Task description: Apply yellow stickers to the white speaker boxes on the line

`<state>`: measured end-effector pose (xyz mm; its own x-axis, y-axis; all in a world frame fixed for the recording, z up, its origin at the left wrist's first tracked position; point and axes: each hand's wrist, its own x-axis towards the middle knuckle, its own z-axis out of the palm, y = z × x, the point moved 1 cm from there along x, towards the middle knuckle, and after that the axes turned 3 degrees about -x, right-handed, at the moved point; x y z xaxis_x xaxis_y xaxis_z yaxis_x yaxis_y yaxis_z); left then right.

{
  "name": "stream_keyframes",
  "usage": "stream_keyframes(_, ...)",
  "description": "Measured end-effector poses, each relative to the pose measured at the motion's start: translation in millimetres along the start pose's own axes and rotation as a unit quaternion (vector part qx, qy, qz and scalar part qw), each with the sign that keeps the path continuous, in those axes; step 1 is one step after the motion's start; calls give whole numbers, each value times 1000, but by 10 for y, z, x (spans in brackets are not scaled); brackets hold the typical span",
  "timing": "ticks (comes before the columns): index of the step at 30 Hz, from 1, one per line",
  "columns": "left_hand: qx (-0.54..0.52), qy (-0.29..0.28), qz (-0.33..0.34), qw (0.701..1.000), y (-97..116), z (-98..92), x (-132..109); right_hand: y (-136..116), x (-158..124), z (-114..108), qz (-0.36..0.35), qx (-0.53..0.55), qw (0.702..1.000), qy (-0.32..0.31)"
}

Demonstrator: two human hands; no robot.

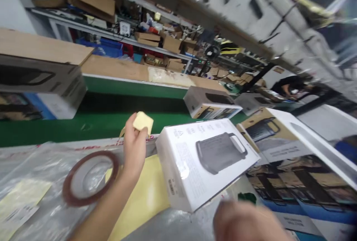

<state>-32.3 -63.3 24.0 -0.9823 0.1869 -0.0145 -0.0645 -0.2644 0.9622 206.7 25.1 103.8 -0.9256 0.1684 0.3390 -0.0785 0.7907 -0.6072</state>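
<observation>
My left hand (135, 142) is raised over the near edge of the green conveyor, closed around a small pale yellow pad (143, 121). Whether the pad is sponge or folded cloth I cannot tell. Just right of it, a white product box (206, 159) printed with a dark grey appliance lies tilted on the worktop, partly over a yellow sheet (145, 196). My right hand (248, 222), low in the view and smeared by motion, is below the box; its fingers cannot be made out. A brown ring of tape (67, 189) lies left of my left forearm.
The green conveyor belt (167, 111) crosses ahead, carrying boxes such as a grey one (214, 103) and a large one (41, 88) at left. More printed boxes (290, 159) stand at right. Clear plastic (50, 163) covers the left worktop. Cluttered shelves (161, 47) stand behind.
</observation>
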Motion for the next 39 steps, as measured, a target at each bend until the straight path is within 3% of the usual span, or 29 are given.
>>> stream_keyframes(3, 34, -6, -3, 999, -310, 98, -222, 442, 437, -568, 110, 83, 987, 87)
stream_keyframes(6, 63, -44, -18, 997, -561, 116, -329, 1023, 876, -912, 214, 163, 962, 51)
stream_keyframes(9, 78, -27, -19, 996, -588, 94, -309, 1486, 1193, -979, 273, 216, 936, 45)
stream_keyframes(12, 62, 5, 26, 998, -381, 139, -227, 1735, 1390, -872, 311, 232, 920, 52)
stream_keyframes(16, 24, -10, 18, 1000, -90, 373, -35, 1846, 1550, -735, 376, 237, 896, 8)
stream_keyframes(20, -11, -32, -101, 994, -74, 596, 177, 1852, 1635, -712, 417, 230, 879, -14)
stream_keyframes(24, -31, -41, -199, 979, -123, 685, 222, 1828, 1666, -715, 432, 196, 880, -19)
stream_keyframes(29, -58, -16, -186, 981, -94, 705, 152, 1796, 1716, -693, 441, 103, 890, -48)
stream_keyframes(39, -62, -35, -186, 980, -119, 675, 140, 1799, 1802, -767, 429, -56, 889, -149)
